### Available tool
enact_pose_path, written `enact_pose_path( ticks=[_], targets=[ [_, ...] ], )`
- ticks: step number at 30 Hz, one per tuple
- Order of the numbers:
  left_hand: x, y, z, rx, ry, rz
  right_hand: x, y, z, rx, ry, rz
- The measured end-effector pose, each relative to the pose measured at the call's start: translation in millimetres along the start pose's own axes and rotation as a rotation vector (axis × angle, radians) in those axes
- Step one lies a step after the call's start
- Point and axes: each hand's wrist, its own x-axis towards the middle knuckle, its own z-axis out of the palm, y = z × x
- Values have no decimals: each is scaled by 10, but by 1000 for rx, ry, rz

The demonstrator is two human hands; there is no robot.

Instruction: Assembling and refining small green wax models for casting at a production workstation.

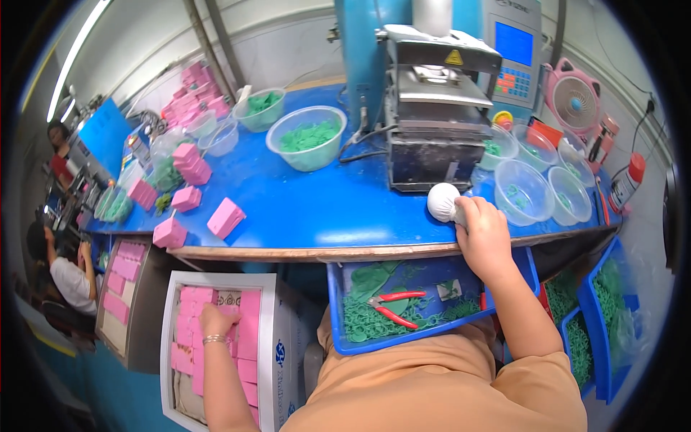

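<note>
Right hand (pixel 484 232) is gripping, nearly closed, a white ball (pixel 441 202) by its neck, just before press (pixel 432 160), presumably leaving the bulb clear | Left hand (pixel 217 322) is touching pink blocks (pixel 249 327) in white box (pixel 273 360), leftward of press, grip hidden from me | Blue tray (pixel 403 341) is sitting below press, seemingly catching green scraps (pixel 362 318)

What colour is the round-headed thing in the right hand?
The round-headed thing is white, best seen in the head view, at the right hand's fingertips.

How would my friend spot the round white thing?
Find the big machine on the blue table. Just in front of its base, the right hand holds a white, pouch-like ball. It's round and plain white, while the bowls right of it are see-through.
</note>
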Motion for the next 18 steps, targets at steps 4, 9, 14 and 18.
enact_pose_path(
  ticks=[4,9,14,18],
  targets=[
    [-3,-58,29,76,57,24,-40,-34,-63,-145,183,-39],
    [-96,-10,-111,66,83,-11,-134,-265,-184,92,268,-216],
    [-236,101,-37,-145,226,175,-336,-568,-61,560,100,-359],
    [-1002,904,-306,-448,561,463,-554,-940,118,1232,-574,74]
  ],
)
